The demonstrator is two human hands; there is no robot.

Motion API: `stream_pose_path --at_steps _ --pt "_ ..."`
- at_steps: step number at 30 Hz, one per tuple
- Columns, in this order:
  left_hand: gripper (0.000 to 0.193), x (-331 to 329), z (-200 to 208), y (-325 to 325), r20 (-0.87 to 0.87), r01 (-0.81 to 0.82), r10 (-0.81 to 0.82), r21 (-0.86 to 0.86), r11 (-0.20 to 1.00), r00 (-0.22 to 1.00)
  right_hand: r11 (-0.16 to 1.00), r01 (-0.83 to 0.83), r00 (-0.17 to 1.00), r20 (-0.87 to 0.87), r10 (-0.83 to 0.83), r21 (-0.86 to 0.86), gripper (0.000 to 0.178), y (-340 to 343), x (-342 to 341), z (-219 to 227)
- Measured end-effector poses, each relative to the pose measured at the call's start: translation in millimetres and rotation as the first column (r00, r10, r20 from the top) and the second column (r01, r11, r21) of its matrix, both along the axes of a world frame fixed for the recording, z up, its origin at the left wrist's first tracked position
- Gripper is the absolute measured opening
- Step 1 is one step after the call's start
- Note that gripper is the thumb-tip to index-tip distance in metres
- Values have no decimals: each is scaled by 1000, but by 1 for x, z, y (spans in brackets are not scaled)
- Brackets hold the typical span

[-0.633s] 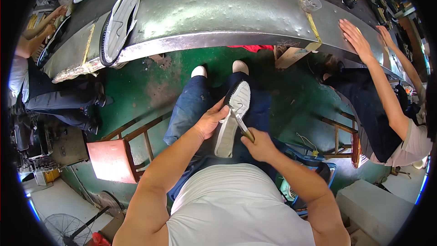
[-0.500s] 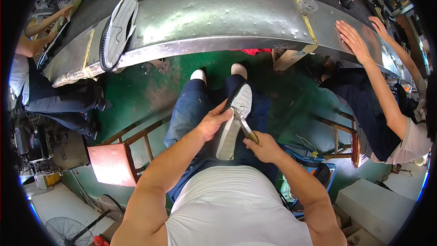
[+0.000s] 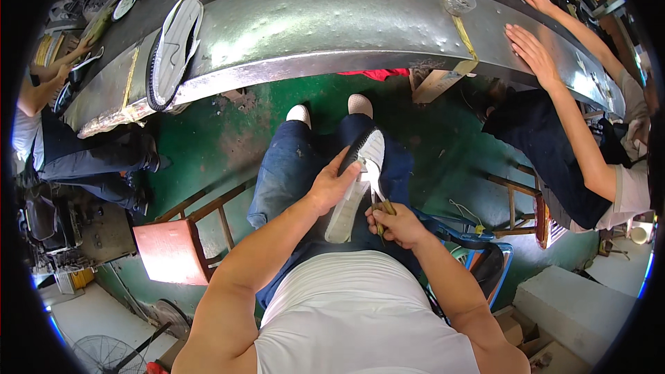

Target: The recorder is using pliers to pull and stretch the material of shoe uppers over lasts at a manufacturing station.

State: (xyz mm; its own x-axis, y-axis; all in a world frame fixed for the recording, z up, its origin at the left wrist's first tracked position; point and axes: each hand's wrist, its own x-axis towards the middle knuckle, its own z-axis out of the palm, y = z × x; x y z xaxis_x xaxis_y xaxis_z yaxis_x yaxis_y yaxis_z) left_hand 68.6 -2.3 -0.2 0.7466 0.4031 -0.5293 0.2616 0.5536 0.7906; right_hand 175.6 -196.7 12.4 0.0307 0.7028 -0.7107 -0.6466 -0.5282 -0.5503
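Observation:
A shoe with a pale underside and a dark, pleated edge around its toe rests across my lap, toe pointing away from me. My left hand is closed around its left side at the middle, thumb lying over the underside. In my right hand is a pair of pincers with metal jaws and yellowish handles. Their jaws meet the right edge of the shoe near mid-length, close to my left thumb. The handles stand slightly apart within my fingers. What the jaws grip is too small to tell.
A metal-edged workbench spans the far side, carrying another shoe and a clear cup. A co-worker's hands are at the right; another person sits left. A wooden stool stands left, another chair right.
The pincers have swung more upright and their handles have spread. My right hand has shifted slightly down and left. On the right, the co-worker's far hand has reached further across the bench.

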Motion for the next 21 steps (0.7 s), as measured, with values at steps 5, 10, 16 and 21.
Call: stream_pose_path --at_steps 5,10,16,21 --pt "60 6 -1 -2 -35 46 -47 -5 999 998 967 -90 890 -417 185 239 39 -25 47 -29" --pt "52 11 8 0 -124 57 -54 16 998 991 960 -274 960 -46 277 54 39 -14 76 45" --pt "53 14 11 4 -137 72 -74 -17 997 988 961 -278 789 573 223 9 36 27 71 84" --pt "55 10 8 3 -167 103 -93 51 993 982 796 -495 467 666 582 -349 45 62 78 82"
